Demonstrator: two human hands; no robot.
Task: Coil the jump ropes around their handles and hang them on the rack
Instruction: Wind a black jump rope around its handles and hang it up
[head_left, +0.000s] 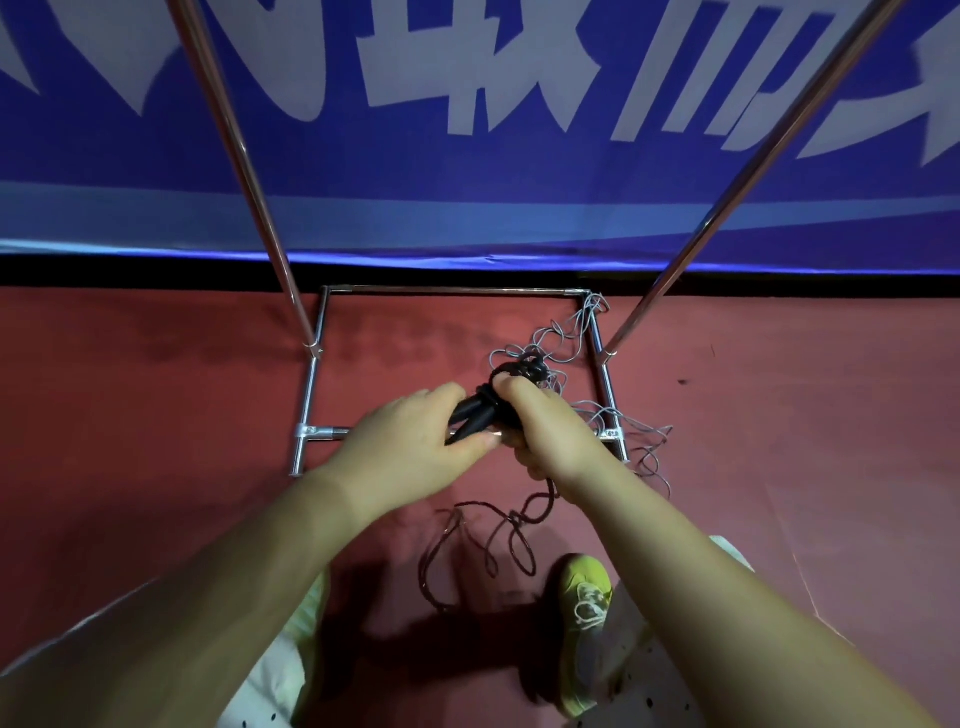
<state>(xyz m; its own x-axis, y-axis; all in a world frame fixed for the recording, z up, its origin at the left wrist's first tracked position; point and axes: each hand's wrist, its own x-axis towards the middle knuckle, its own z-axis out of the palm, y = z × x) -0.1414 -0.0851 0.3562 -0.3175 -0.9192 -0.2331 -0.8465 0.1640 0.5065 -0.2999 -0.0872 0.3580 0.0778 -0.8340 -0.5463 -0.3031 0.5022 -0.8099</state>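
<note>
Nearest us, a yellow-green shoe (584, 623) stands on the red floor (156, 415), loose dark rope (488, 540) trailing beside it. Above that, our left hand (415, 441) grips the black handles (475, 415), fingers curled round them, while our right hand (545, 421) clenches the coiled rope at their top. Beyond, a grey rope (576, 353) lies tangled inside the steel rack (311, 384) base, before the blue banner (467, 182).
</note>
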